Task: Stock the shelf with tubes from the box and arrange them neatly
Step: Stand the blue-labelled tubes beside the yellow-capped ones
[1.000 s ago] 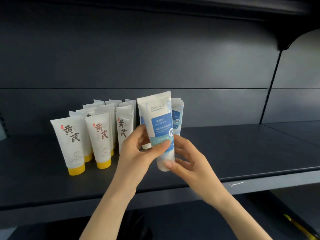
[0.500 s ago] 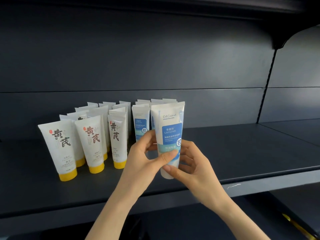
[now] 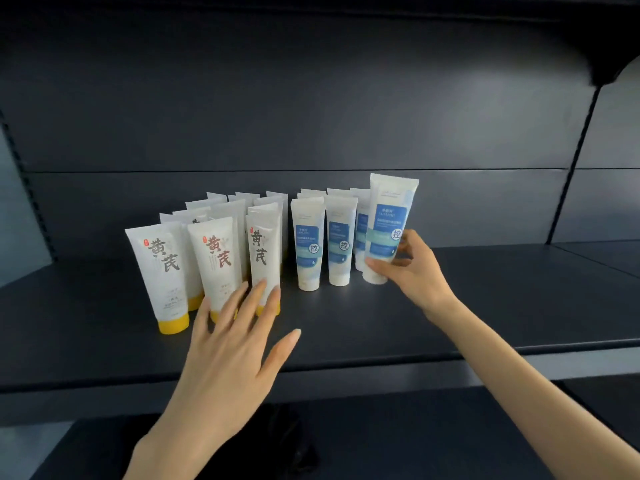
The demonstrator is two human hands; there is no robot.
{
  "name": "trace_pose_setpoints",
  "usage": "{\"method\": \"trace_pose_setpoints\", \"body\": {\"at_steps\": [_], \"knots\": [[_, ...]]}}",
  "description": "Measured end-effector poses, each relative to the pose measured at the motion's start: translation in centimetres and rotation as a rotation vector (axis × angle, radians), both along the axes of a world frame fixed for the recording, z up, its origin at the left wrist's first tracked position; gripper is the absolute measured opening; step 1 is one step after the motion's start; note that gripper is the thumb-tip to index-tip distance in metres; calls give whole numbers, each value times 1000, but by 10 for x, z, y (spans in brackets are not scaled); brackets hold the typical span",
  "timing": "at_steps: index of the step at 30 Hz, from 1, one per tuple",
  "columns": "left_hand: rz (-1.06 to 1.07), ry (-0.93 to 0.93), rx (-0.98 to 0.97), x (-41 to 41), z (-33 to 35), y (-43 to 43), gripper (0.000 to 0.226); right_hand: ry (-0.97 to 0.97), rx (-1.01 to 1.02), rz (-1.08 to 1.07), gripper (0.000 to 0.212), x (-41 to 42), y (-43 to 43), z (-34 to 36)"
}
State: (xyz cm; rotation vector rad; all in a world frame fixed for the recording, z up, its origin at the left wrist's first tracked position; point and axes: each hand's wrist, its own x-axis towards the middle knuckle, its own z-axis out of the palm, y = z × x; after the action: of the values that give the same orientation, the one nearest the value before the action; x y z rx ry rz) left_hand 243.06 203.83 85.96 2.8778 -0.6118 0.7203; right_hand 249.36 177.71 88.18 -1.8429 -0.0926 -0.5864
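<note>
Now placing: nearest, spreading the left hand flat and released, holding nothing, fingertips just reaching the front yellow-capped tubes. Farther out, clasping the blue-label tube low down in the right hand, setting it upright on the shelf beside the blue row to that hand's left. Next, probably letting go gently and squaring it in line. Half a second back, gripping this tube with both hands, nearer the shelf edge.

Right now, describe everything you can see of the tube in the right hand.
The tube is white, soft-looking plastic with a blue label, crimped end up, white cap down. It leans slightly at the right end of the blue-label row on the dark shelf. The right hand pinches its lower half.
</note>
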Motion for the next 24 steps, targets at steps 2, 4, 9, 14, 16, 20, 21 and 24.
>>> {"method": "trace_pose_setpoints", "body": {"at_steps": [2, 4, 9, 14, 16, 20, 21, 24], "knots": [[54, 17, 54, -2, -7, 13, 69, 23, -2, -60, 38, 21, -5, 0], [101, 39, 81, -6, -12, 24, 72, 53, -18, -119, 43, 40, -9, -2], [159, 113, 98, -12, -17, 43, 85, 184, -98, -237, 52, 71, -12, -17], [216, 222, 39, -9, -17, 54, 102, 247, -102, -322, 56, 82, -5, -27], [232, 206, 34, -4, -22, 57, 114, 255, -115, -341, 55, 84, -3, -29], [257, 194, 50, 2, -27, 61, 125, 269, -95, -356, 58, 87, -1, -30], [261, 197, 51, 1, -27, 61, 126, 271, -91, -360, 59, 87, 0, -30], [261, 217, 46, 0, -27, 61, 127, 274, -78, -371, 60, 86, 2, -30]]}}
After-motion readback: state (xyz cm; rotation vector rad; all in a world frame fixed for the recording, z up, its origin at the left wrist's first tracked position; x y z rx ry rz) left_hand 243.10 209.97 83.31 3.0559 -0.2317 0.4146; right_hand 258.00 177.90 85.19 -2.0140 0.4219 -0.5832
